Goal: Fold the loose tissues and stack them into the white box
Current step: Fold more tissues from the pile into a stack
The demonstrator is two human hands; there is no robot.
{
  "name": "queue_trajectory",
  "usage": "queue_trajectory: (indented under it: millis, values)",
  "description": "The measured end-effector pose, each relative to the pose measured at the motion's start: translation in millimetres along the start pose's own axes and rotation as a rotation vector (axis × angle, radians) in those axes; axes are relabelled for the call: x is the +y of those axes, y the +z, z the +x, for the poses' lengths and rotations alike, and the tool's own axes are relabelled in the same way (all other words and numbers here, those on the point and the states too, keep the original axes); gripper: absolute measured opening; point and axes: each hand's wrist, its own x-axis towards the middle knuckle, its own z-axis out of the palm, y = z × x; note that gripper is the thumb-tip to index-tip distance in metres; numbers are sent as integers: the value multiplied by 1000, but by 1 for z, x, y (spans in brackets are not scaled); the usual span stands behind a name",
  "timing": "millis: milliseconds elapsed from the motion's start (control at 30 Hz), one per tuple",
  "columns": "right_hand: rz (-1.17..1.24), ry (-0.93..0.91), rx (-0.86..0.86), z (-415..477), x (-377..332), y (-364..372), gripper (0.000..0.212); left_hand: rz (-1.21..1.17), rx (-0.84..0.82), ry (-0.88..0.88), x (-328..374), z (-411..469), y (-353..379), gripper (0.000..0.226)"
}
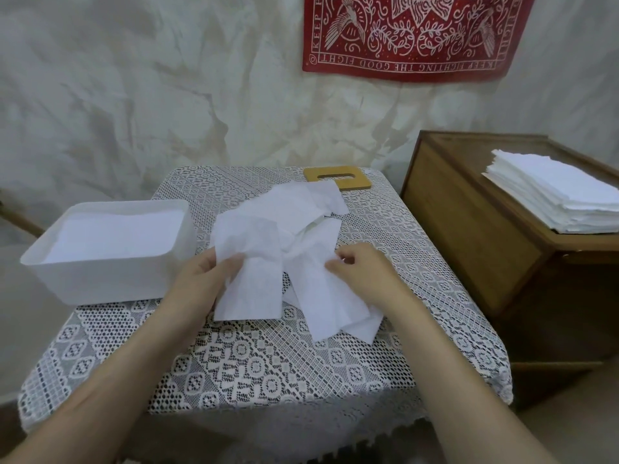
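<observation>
A heap of loose white tissues (294, 216) lies in the middle of the lace-covered table (254, 363). My left hand (197, 283) grips the left edge of one tissue (251, 269) that hangs partly lifted off the heap. My right hand (361, 272) pinches the edge of another crumpled tissue (321, 303) just right of it. The white box (110, 272) stands at the table's left side, open at the top, with flat white tissues (120, 232) lying inside.
A wooden lid with a slot (338, 177) lies at the table's far edge behind the heap. A brown wooden cabinet (469, 229) stands to the right, with a stack of white tissues (552, 195) on top. A red printed cloth (412, 35) hangs on the wall.
</observation>
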Motion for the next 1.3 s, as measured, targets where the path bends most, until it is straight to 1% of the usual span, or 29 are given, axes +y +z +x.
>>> queue_trajectory:
  millis: [67,133,167,233,300,367,433,467,533,600,767,800,867,933,1033,1133,1167,1233,1300]
  values:
    - [150,-9,22,0,3,-14,41,-5,-4,2,1,0,0,15]
    - [222,10,67,1,8,-30,32,-14,-2,3,1,-1,0,15]
    - [203,25,101,2,13,-36,29,-15,0,2,1,-1,0,15]
    - [109,61,131,7,26,-42,28,-12,-1,-2,1,0,0,16]
    - [28,98,73,10,34,-42,26,-18,-2,-5,1,-1,-1,16]
    - [23,97,39,12,34,-37,20,-16,-6,-8,1,-1,-2,16]
    - [48,86,65,14,32,-35,11,-12,-9,-7,1,-1,-3,16]
    - [68,81,88,15,32,-33,11,-12,-10,-4,1,0,-3,16]
    - [96,89,149,15,33,-33,20,-12,-11,1,1,0,-3,16]
    - [81,91,203,13,37,-35,24,5,-17,10,1,0,-2,16]
    - [64,74,291,4,42,-50,20,31,-31,11,0,-1,3,17]
    - [53,74,312,2,42,-52,21,35,-32,8,0,-1,4,17]
    - [17,85,337,-1,44,-57,30,46,-28,12,-1,-1,5,16]
    - [68,92,325,0,49,-60,29,61,-27,19,-2,-1,5,17]
    - [216,104,273,0,49,-60,25,67,-32,19,-2,-1,7,18]
    - [332,74,176,1,43,-58,20,81,-26,19,-2,-1,9,18]
    - [337,71,140,2,40,-56,20,86,-26,19,-3,0,9,18]
    - [226,53,99,6,39,-50,21,86,-21,17,-4,0,9,17]
    - [32,30,87,10,42,-43,20,81,-21,20,-5,0,9,17]
